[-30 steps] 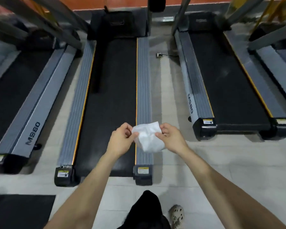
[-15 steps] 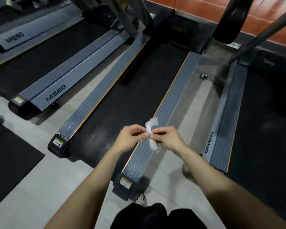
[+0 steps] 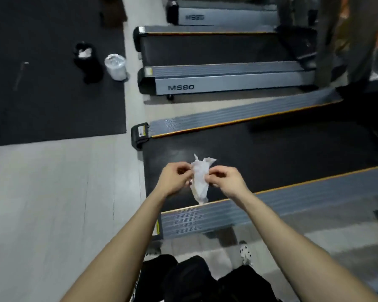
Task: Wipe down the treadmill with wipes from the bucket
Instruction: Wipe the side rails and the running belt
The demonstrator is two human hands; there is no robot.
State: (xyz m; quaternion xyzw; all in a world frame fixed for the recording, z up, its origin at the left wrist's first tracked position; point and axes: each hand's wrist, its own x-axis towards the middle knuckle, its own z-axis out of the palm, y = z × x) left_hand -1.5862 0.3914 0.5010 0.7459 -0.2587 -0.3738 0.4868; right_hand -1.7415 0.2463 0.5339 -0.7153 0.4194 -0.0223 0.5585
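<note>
At the bottom of the view are the person's dark-clothed legs and a pale shoe (image 3: 246, 255) on the grey floor (image 3: 63, 192), beside the rear end of the treadmill (image 3: 271, 149). Both bare forearms reach forward and converge. The left hand (image 3: 175, 179) and right hand (image 3: 226, 182) are close together, fingers curled, each pinching one side of a crumpled white wipe (image 3: 200, 179). The wipe hangs between them in the air, above the black belt and the near ribbed side rail (image 3: 271, 205), touching neither. By my reading, a wipe is out and being bunched or refolded, and no wiping stroke is under way. The frame does not show which surfaces are already clean, so belt, rails and console may all be left to do. Beyond the far rail (image 3: 227, 118) stands a neighbouring treadmill marked MS80 (image 3: 227, 82). Well apart to the left, at the edge of a dark mat (image 3: 52, 94), sits the white bucket (image 3: 116, 66), with a black bin (image 3: 86, 59) holding something white just beside it.
</note>
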